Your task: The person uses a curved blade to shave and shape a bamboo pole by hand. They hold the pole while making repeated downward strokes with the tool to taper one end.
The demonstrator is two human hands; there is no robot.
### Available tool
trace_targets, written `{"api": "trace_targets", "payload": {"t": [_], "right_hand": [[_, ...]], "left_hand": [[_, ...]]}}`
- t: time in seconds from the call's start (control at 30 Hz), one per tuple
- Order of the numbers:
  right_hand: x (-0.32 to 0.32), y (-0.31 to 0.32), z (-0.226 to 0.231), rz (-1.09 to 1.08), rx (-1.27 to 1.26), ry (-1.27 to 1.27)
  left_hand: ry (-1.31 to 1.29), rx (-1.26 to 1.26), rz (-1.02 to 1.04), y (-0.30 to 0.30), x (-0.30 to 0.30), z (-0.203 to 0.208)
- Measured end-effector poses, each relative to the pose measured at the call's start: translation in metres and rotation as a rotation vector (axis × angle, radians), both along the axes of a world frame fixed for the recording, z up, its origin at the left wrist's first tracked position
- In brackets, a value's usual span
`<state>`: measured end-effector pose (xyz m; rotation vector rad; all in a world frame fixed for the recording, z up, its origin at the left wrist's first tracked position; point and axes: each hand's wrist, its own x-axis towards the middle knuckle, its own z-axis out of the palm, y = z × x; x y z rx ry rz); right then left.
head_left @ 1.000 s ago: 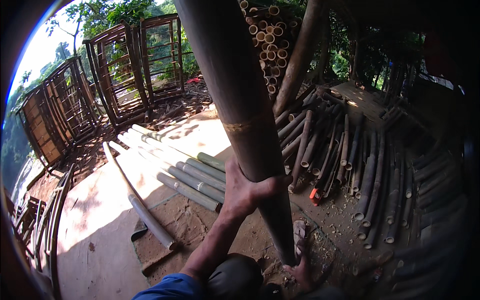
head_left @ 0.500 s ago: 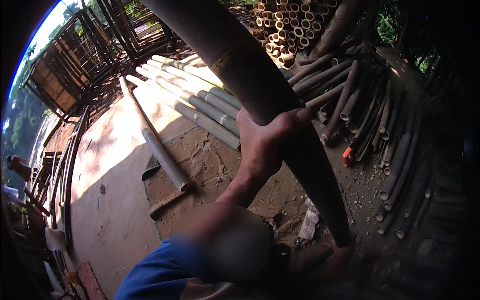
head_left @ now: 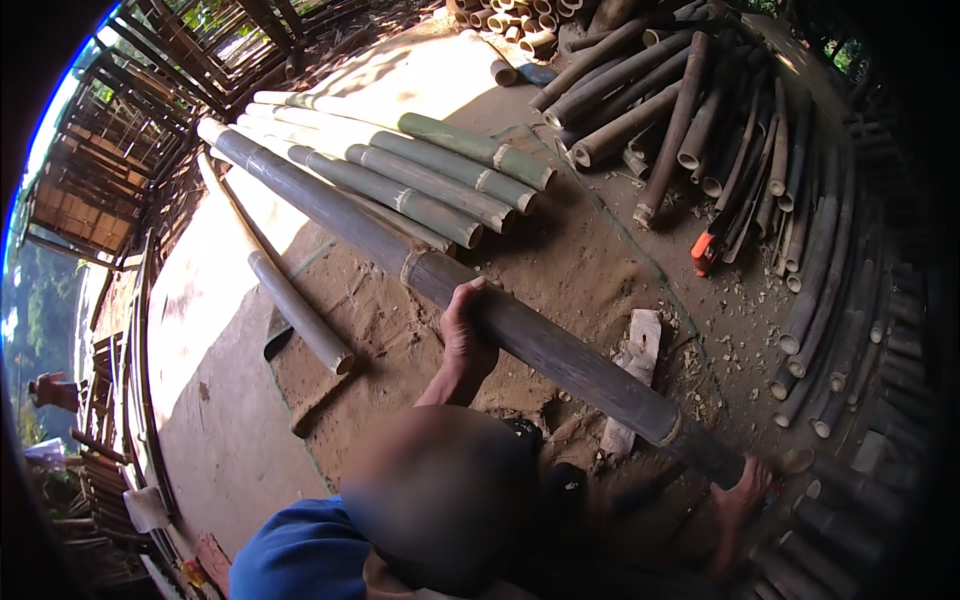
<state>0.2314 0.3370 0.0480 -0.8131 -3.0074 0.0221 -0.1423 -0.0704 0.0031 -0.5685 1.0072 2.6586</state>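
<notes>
A thin bent pole point(head_left: 300, 312) lies on the ground point(head_left: 215, 430) at the left. Next, the left hand point(head_left: 468, 335) has its fingers around a long gray pole point(head_left: 437, 278) that crosses over a wood block point(head_left: 642, 340); the right hand point(head_left: 740, 492) grips its right end.

Open-air bamboo workshop, piled cut poles point(head_left: 630, 122), scattered chips point(head_left: 700, 380)

A long dark bamboo pole point(head_left: 570, 368) runs diagonally from upper left to lower right. The left hand point(head_left: 468, 328) grips it near frame center; the right hand point(head_left: 743, 490) holds its lower-right end. Green poles point(head_left: 430, 188) lie upper center; darker poles point(head_left: 677, 120) are piled upper right.
</notes>
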Motion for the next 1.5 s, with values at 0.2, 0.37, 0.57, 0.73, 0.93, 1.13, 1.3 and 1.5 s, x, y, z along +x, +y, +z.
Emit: {"api": "trace_targets", "payload": {"t": [0.2, 0.37, 0.57, 0.73, 0.93, 1.13, 1.3, 1.5], "right_hand": [[-0.005, 0.004, -0.01, 0.113, -0.032, -0.086], [-0.009, -0.004, -0.017, 0.198, -0.024, -0.133], [-0.056, -0.015, -0.014, 0.2, -0.062, -0.181], [-0.112, -0.046, -0.036, 0.374, -0.238, -0.086], [-0.178, -0.104, -0.048, 0.412, -0.153, 0.142], [-0.12, -0.105, -0.09, -0.281, -0.623, 0.454], [-0.059, -0.131, -0.171, -0.278, -0.753, 0.164], [-0.089, -0.151, -0.178, -0.144, -0.63, 0.047]], "left_hand": [[-0.147, -0.052, 0.036, -0.015, 0.005, -0.049], [-0.243, -0.151, 0.12, -0.026, 0.007, -0.068], [-0.314, -0.311, 0.111, -0.038, -0.009, -0.086], [-0.157, -0.734, 0.196, -0.078, -0.041, -0.088], [0.547, -1.611, -0.137, -0.068, -0.032, -0.042], [1.217, -1.66, -0.99, 0.006, 0.006, -0.043], [1.303, -1.763, -0.895, 0.029, 0.0, -0.076], [1.433, -1.738, -0.955, 0.044, -0.035, -0.083]]}}
